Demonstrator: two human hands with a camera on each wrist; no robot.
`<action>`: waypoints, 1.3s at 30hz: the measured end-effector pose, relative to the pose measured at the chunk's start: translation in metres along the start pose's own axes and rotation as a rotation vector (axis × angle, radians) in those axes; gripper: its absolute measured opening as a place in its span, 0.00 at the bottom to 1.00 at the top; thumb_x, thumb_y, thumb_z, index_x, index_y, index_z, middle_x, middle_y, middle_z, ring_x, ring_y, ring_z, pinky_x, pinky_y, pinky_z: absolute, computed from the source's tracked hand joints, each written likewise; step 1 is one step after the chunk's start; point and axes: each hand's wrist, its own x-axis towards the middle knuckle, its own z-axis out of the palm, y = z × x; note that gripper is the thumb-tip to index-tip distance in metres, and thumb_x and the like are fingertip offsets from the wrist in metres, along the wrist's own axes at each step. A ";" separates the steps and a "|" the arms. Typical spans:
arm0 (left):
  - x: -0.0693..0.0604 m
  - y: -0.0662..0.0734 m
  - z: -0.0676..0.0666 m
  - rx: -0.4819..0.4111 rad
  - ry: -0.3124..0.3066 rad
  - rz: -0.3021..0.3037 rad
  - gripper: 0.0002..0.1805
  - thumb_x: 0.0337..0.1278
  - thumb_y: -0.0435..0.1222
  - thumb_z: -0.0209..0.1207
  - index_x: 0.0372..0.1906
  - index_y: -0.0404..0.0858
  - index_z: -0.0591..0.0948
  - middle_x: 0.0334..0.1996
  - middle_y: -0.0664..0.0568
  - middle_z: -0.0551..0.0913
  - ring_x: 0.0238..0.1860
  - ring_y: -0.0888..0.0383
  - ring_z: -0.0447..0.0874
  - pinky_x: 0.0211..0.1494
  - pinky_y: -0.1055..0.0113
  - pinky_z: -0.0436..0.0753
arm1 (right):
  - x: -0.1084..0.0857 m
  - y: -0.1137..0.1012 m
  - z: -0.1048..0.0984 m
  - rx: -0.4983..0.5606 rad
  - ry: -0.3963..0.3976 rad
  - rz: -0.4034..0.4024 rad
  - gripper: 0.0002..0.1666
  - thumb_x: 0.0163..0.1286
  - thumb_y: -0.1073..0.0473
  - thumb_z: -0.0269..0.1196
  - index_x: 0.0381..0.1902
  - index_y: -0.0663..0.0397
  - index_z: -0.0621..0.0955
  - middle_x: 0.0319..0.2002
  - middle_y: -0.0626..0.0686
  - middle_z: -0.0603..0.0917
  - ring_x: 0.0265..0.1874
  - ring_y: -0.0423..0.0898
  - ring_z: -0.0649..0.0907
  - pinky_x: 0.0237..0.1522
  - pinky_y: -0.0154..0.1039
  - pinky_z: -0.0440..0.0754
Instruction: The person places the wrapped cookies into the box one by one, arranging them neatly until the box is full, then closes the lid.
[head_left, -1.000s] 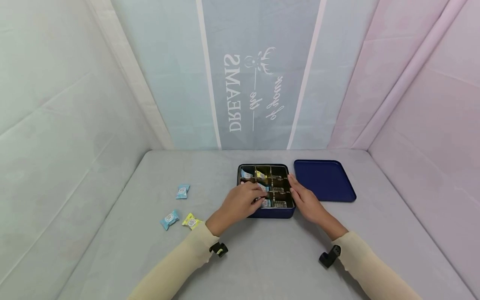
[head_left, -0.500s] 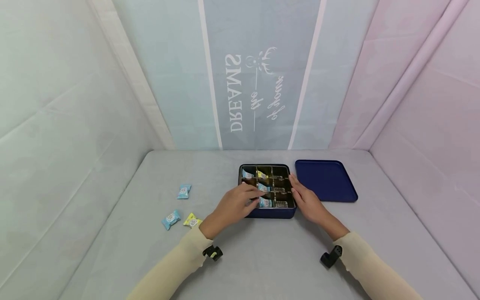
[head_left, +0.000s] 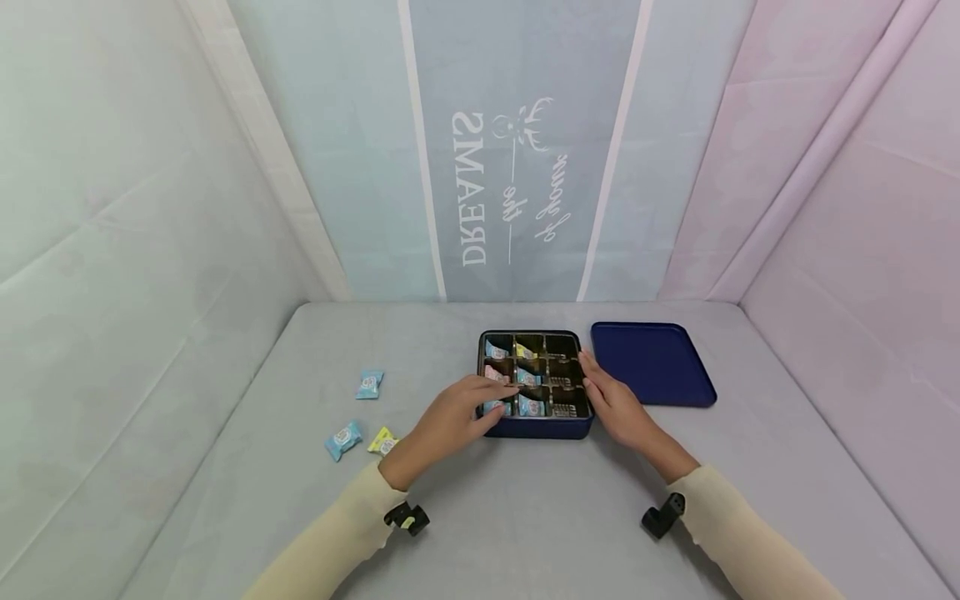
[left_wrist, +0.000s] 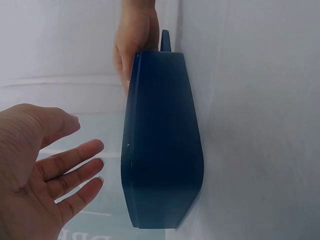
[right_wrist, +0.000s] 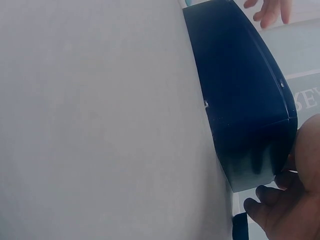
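Observation:
A dark blue box [head_left: 542, 428] with a black divided insert stands on the table in the head view. My left hand [head_left: 450, 417] is over its front left corner, fingers apart and nothing between them; the left wrist view shows this hand beside the box wall. Blue wrapped sweets [head_left: 532, 407] lie in several compartments. A yellow sweet [head_left: 527, 352] is in the back middle one and a pink sweet [head_left: 495, 374] in the middle left. Fingers of my left hand partly cover the front left blue sweet [head_left: 495, 407]. My right hand [head_left: 618, 412] rests along the box's right side, fingers fairly straight.
The dark blue lid [head_left: 652, 364] lies right of the box, behind my right hand. Two more blue sweets, one further back [head_left: 369, 384] and one nearer [head_left: 344, 440], lie at the left. A loose yellow sweet [head_left: 383, 442] is beside my left wrist.
My left hand has drawn back leftward from the middle of the box and its fingers have spread. The pink sweet and the front left blue sweet now show. My right hand stays on the side.

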 end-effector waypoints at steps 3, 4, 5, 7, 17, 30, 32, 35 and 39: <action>-0.004 0.000 -0.001 -0.014 0.010 -0.013 0.19 0.68 0.35 0.64 0.62 0.45 0.84 0.57 0.55 0.84 0.56 0.58 0.80 0.50 0.61 0.83 | -0.001 -0.001 0.000 0.010 0.000 0.000 0.32 0.85 0.60 0.45 0.80 0.64 0.54 0.81 0.57 0.48 0.78 0.60 0.54 0.72 0.62 0.59; -0.005 0.000 -0.002 -0.014 0.011 -0.016 0.19 0.68 0.35 0.64 0.62 0.45 0.84 0.57 0.55 0.84 0.56 0.58 0.80 0.50 0.61 0.83 | 0.000 -0.001 0.000 0.010 0.001 0.000 0.32 0.85 0.60 0.45 0.80 0.64 0.54 0.81 0.57 0.48 0.78 0.60 0.54 0.72 0.62 0.59; -0.006 0.000 -0.002 -0.013 0.013 -0.017 0.19 0.68 0.36 0.64 0.62 0.46 0.84 0.57 0.55 0.84 0.56 0.58 0.80 0.50 0.62 0.83 | -0.001 -0.001 0.000 0.012 0.002 0.000 0.32 0.85 0.60 0.45 0.80 0.63 0.54 0.81 0.57 0.48 0.78 0.60 0.54 0.72 0.62 0.59; -0.009 0.000 -0.003 -0.012 0.013 -0.023 0.19 0.68 0.36 0.65 0.61 0.46 0.84 0.57 0.55 0.83 0.56 0.59 0.80 0.52 0.61 0.83 | -0.001 -0.001 0.000 0.008 0.000 0.000 0.32 0.85 0.60 0.45 0.80 0.63 0.54 0.81 0.57 0.47 0.78 0.60 0.54 0.72 0.62 0.59; -0.021 -0.003 -0.005 0.023 0.016 -0.044 0.21 0.64 0.34 0.68 0.61 0.46 0.84 0.58 0.53 0.81 0.61 0.55 0.78 0.58 0.58 0.82 | -0.002 -0.001 0.000 0.007 0.000 -0.002 0.32 0.85 0.60 0.45 0.80 0.64 0.54 0.81 0.57 0.47 0.78 0.59 0.54 0.72 0.62 0.59; -0.033 -0.005 -0.010 0.011 0.059 -0.075 0.19 0.63 0.33 0.68 0.59 0.45 0.86 0.57 0.53 0.82 0.59 0.57 0.79 0.57 0.60 0.83 | -0.003 -0.005 -0.001 0.012 -0.002 0.002 0.31 0.85 0.60 0.45 0.79 0.65 0.54 0.80 0.58 0.48 0.78 0.60 0.54 0.72 0.62 0.59; -0.035 -0.006 -0.010 0.004 0.058 -0.080 0.19 0.63 0.33 0.68 0.59 0.44 0.85 0.57 0.52 0.82 0.60 0.56 0.79 0.58 0.59 0.83 | -0.003 -0.005 -0.002 0.014 -0.001 0.000 0.31 0.85 0.60 0.45 0.79 0.65 0.54 0.80 0.58 0.48 0.78 0.61 0.54 0.72 0.62 0.59; -0.038 -0.007 -0.011 -0.003 0.064 -0.085 0.20 0.63 0.32 0.68 0.60 0.44 0.85 0.57 0.52 0.82 0.60 0.56 0.79 0.57 0.59 0.83 | -0.003 -0.005 -0.002 0.017 -0.002 -0.004 0.31 0.85 0.60 0.45 0.79 0.65 0.54 0.80 0.58 0.48 0.78 0.62 0.54 0.72 0.62 0.59; -0.041 -0.009 -0.011 -0.001 0.075 -0.094 0.22 0.62 0.31 0.69 0.61 0.45 0.85 0.57 0.54 0.82 0.60 0.56 0.79 0.57 0.58 0.83 | -0.003 -0.005 -0.002 0.019 -0.002 -0.005 0.31 0.85 0.60 0.45 0.79 0.65 0.54 0.80 0.58 0.48 0.78 0.61 0.54 0.72 0.62 0.59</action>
